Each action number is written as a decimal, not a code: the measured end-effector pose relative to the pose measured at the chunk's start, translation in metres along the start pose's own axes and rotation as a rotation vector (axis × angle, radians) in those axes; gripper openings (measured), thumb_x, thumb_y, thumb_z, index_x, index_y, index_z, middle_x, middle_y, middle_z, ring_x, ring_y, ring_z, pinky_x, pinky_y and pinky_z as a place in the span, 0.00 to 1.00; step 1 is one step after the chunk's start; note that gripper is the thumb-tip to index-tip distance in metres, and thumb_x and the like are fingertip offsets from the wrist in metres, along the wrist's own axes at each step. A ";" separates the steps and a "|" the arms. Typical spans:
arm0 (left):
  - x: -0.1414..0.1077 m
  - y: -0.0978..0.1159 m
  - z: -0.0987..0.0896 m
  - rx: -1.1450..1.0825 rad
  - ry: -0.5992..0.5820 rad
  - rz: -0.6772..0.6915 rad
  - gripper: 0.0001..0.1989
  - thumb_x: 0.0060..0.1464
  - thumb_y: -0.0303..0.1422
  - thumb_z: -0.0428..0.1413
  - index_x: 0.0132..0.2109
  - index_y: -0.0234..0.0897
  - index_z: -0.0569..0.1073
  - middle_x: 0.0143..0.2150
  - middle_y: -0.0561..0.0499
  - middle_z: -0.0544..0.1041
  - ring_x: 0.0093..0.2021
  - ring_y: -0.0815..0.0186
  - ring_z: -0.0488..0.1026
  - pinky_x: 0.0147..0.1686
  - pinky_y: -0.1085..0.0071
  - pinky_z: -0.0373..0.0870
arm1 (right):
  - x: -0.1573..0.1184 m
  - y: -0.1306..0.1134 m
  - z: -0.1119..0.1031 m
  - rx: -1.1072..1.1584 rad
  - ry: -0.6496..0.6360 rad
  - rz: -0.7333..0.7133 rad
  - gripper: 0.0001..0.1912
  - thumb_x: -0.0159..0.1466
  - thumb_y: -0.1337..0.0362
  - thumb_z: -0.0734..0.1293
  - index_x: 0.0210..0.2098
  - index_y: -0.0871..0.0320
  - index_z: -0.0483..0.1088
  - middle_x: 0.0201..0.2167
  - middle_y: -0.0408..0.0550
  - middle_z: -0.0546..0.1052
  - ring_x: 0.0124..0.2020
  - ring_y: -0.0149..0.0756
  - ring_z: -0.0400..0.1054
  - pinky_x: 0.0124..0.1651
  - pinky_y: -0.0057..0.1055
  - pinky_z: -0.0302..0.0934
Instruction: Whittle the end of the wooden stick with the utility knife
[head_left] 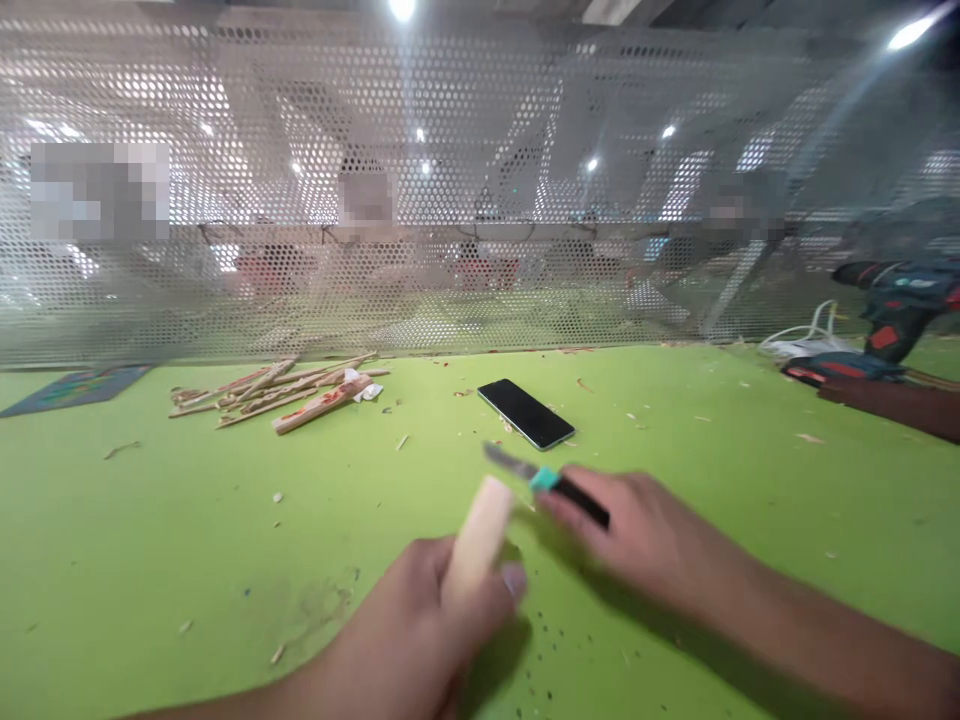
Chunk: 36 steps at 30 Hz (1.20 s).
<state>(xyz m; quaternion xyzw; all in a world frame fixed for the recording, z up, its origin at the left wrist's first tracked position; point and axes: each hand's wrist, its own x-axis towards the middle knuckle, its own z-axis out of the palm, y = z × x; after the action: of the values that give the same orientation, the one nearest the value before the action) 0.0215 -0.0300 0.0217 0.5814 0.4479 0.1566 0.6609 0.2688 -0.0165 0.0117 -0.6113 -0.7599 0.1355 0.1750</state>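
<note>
In the fingers of the left hand (431, 610), a pale block of wood (480, 535) is gripped, its far end rising clear of the thumb. Just right of and beyond them, the fingers of the right hand (630, 525) are wrapped around a knife (553, 484) with a black handle and a turquoise collar; its blurred blade points left, near the block's end, and I cannot tell whether they touch. Straight beyond both sets of fingers, a dark-screened phone (526, 413) lies on the green desk (225, 540). Farther out to the left of the left fingers is a heap of wooden sticks (262, 390). Well to the right of the right fingers sit a drill (896, 310) and a white cable (806, 338). Wood chips are scattered around.
</note>
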 end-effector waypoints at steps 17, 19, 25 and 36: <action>0.008 -0.016 -0.001 -0.184 -0.092 0.069 0.25 0.66 0.45 0.54 0.62 0.39 0.57 0.19 0.64 0.62 0.16 0.73 0.58 0.15 0.81 0.59 | -0.007 -0.010 -0.006 0.015 -0.095 -0.153 0.24 0.75 0.43 0.57 0.32 0.55 0.67 0.22 0.41 0.71 0.21 0.33 0.63 0.25 0.29 0.49; 0.008 -0.014 0.000 -0.218 -0.099 0.069 0.26 0.66 0.48 0.54 0.61 0.38 0.57 0.18 0.63 0.62 0.16 0.73 0.58 0.16 0.81 0.61 | -0.007 -0.012 -0.005 0.009 -0.110 -0.143 0.25 0.74 0.42 0.57 0.32 0.55 0.66 0.22 0.41 0.71 0.22 0.34 0.63 0.26 0.30 0.49; 0.014 -0.014 -0.003 -0.303 -0.111 0.012 0.21 0.64 0.47 0.57 0.52 0.39 0.61 0.19 0.62 0.66 0.14 0.73 0.61 0.15 0.80 0.64 | -0.010 -0.017 -0.001 0.036 -0.172 -0.157 0.27 0.74 0.40 0.56 0.33 0.55 0.66 0.24 0.43 0.72 0.23 0.34 0.64 0.26 0.30 0.48; 0.012 -0.013 -0.003 -0.213 -0.103 -0.015 0.25 0.58 0.56 0.57 0.46 0.39 0.64 0.12 0.63 0.61 0.10 0.73 0.54 0.09 0.80 0.56 | -0.018 -0.026 0.007 0.025 -0.183 -0.228 0.25 0.73 0.41 0.58 0.33 0.55 0.66 0.25 0.45 0.74 0.22 0.35 0.64 0.25 0.31 0.49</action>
<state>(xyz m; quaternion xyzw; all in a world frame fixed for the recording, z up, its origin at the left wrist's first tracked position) 0.0214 -0.0231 0.0054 0.5118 0.3986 0.1684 0.7422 0.2466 -0.0400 0.0145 -0.5037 -0.8355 0.1794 0.1270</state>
